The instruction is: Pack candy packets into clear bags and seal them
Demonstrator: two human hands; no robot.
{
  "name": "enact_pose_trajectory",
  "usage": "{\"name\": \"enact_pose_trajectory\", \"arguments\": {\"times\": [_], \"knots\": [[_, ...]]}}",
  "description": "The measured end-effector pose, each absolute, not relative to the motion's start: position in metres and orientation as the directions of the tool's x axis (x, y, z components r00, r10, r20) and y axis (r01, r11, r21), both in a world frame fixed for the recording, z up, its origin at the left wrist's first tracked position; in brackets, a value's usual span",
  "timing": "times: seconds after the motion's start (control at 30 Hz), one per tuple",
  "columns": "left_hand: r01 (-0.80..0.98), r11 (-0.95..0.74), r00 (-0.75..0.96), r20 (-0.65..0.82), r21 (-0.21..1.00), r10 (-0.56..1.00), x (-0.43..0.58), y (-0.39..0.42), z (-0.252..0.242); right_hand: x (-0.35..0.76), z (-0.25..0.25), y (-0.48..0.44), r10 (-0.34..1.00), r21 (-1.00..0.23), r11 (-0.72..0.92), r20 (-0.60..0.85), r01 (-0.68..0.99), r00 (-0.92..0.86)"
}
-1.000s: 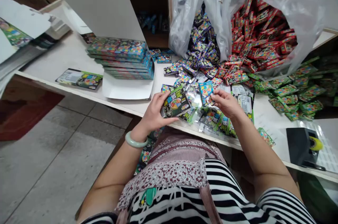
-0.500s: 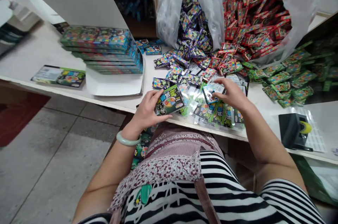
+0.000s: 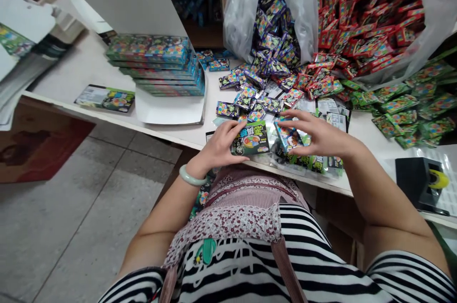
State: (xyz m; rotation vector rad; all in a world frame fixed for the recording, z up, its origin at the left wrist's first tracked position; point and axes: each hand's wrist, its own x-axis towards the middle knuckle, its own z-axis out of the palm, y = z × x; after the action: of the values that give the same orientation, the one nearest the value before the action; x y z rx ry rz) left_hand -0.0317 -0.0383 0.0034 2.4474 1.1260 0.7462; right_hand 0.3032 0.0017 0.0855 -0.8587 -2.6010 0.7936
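My left hand (image 3: 224, 145) pinches the left end of a black-and-green printed card (image 3: 253, 139), its thumb along the lower edge and fingers on top. To the right, my right hand (image 3: 316, 135) curls its fingers and thumb around a small blue packet (image 3: 287, 135), close to the card's right edge. Beneath that hand lie several black-and-green cards (image 3: 303, 162) in clear plastic, along the table's front edge. Just beyond my hands are loose purple packets (image 3: 246, 97) and red packets (image 3: 323, 86). The right palm is turned away from view.
A stack of printed boxes (image 3: 153, 55) stands on a white tray (image 3: 171, 117) at left, beside another card (image 3: 105, 98). Clear bags (image 3: 243, 13) spill purple and red packets behind. Green packets (image 3: 403, 103) and a tape dispenser (image 3: 416, 181) lie at right.
The view has shifted left, so the table appears further right. The card in my left hand has turned more level. My right hand has tilted the blue packet beside it.
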Motion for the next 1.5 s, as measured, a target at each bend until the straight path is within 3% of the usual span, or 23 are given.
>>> {"name": "enact_pose_trajectory", "arguments": {"times": [0.33, 0.43, 0.57, 0.83, 0.93, 1.03, 1.13, 1.33, 1.5], "knots": [[0.554, -0.639, 0.565, 0.323, 0.533, 0.759, -0.016, -0.040, 0.004, 0.268, 0.083, 0.002, 0.559, -0.450, 0.760, 0.086, 0.468, -0.825], [0.583, -0.627, 0.514, 0.363, 0.517, 0.777, -0.014, -0.042, 0.006, 0.263, 0.079, -0.001, 0.593, -0.525, 0.729, 0.168, 0.438, -0.787], [0.642, -0.590, 0.424, 0.415, 0.489, 0.805, -0.015, -0.044, 0.006, 0.265, 0.068, -0.012, 0.774, -0.596, 0.612, 0.314, 0.520, -0.550], [0.710, -0.497, 0.251, 0.480, 0.498, 0.840, -0.002, -0.052, 0.010, 0.247, 0.039, -0.038, 0.898, -0.822, 0.379, 0.215, 0.425, -0.385], [0.602, -0.454, 0.151, 0.465, 0.657, 0.872, 0.015, -0.058, 0.019, 0.239, 0.039, -0.040, 0.937, -0.936, 0.265, 0.193, 0.232, -0.292], [0.282, -0.376, 0.095, 0.364, 0.883, 0.927, 0.032, -0.061, 0.020, 0.235, 0.039, -0.038, 0.966, -0.969, 0.220, 0.201, 0.110, -0.164], [0.017, -0.298, 0.054, 0.297, 0.954, 0.953, 0.041, -0.062, 0.011, 0.234, 0.031, -0.041, 0.982, -0.981, 0.190, 0.188, 0.042, -0.034], [-0.004, -0.215, 0.138, 0.214, 0.977, 0.967, 0.035, -0.070, -0.003, 0.234, 0.007, -0.061, 0.976, -0.970, 0.199, 0.209, 0.141, 0.055], [0.045, -0.253, 0.030, 0.252, 0.966, 0.967, 0.038, -0.065, 0.007, 0.247, 0.011, -0.061, 0.968, -0.941, 0.233, 0.200, 0.246, -0.153]]}}
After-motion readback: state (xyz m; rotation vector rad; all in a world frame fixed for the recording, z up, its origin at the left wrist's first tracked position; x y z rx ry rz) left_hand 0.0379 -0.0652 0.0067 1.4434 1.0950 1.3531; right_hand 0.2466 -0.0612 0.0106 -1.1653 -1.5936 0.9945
